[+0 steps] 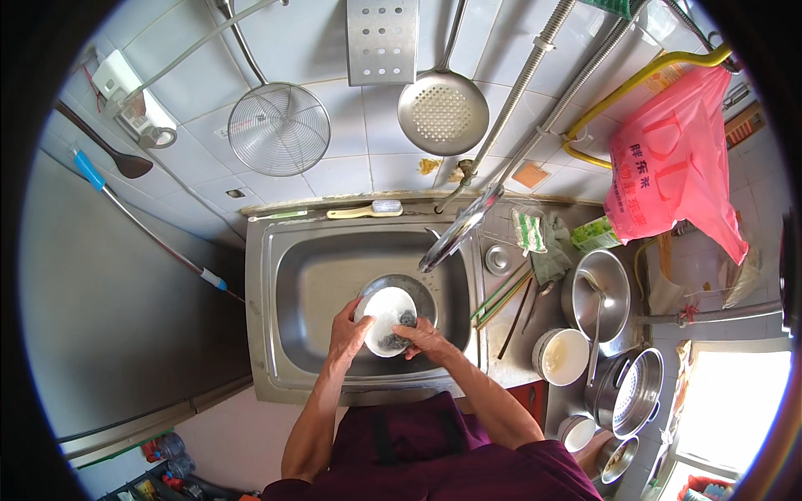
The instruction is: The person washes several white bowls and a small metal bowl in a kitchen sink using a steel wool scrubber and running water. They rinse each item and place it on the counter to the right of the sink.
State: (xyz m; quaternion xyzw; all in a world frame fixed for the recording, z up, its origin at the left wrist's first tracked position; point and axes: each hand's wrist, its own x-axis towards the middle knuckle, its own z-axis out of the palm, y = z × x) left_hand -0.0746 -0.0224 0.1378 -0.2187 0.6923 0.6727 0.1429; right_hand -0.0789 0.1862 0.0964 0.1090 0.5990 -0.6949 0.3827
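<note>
A white bowl (383,313) is tilted over the stainless steel sink (319,269), with some whitish liquid or foam inside. My left hand (349,333) grips its left rim, thumb over the edge. Inside the bowl's right side, my right hand (423,337) presses a dark grey scouring pad (395,341) against the wall. Beneath the bowl, partly hidden by it, a round metal basin or drain part (416,291) shows in the sink. The shiny faucet (460,228) reaches over the sink from the back right.
Right of the sink lie chopsticks (504,300), a spoon (537,304) and a grey cloth (553,250). Beyond them stand a steel bowl with a ladle (611,313), a cream bowl (567,357) and a steamer pot (633,394). A brush (366,210) rests on the back ledge.
</note>
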